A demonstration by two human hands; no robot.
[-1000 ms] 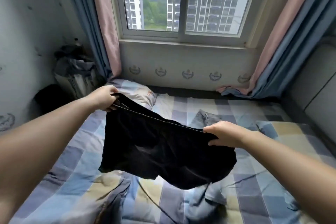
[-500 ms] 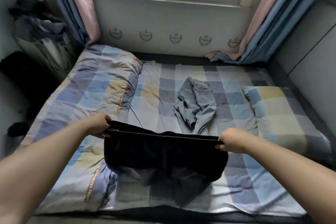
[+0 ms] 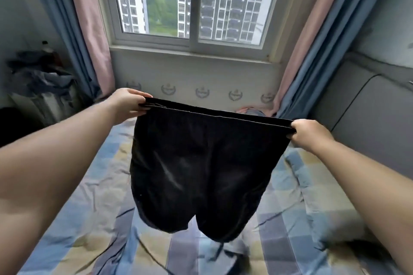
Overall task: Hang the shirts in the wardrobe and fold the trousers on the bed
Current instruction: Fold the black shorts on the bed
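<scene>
Fingers of the left hand (image 3: 128,101) curl round the left end of the waistband, thumb on the near side, pinching the black cloth tight. The right hand (image 3: 307,133) does the same at the other end: fingers folded over the band, knuckles toward the camera, nothing else in its grasp. Both forearms reach out bare from the lower corners of the view.

Between the hands the shorts (image 3: 201,174) hang in the air above the bed (image 3: 89,196), waistband pulled taut in a nearly straight line that slopes down a little toward the right hand. The cloth is black with faint pale creases across the seat. Two short legs hang down, their hems close over the bedsheet; whether they touch it cannot be told. The garment is spread flat and full width, not folded.

The bed wears a checked cover in blue, yellow and grey, rumpled under the shorts. A pillow (image 3: 312,185) in the same check lies at the right. Behind stands a window (image 3: 192,2) showing tower blocks and trees, flanked by pink and blue curtains (image 3: 87,29). At the left, beside the bed, sits a heap of dark clothes (image 3: 42,73) against the wall.
</scene>
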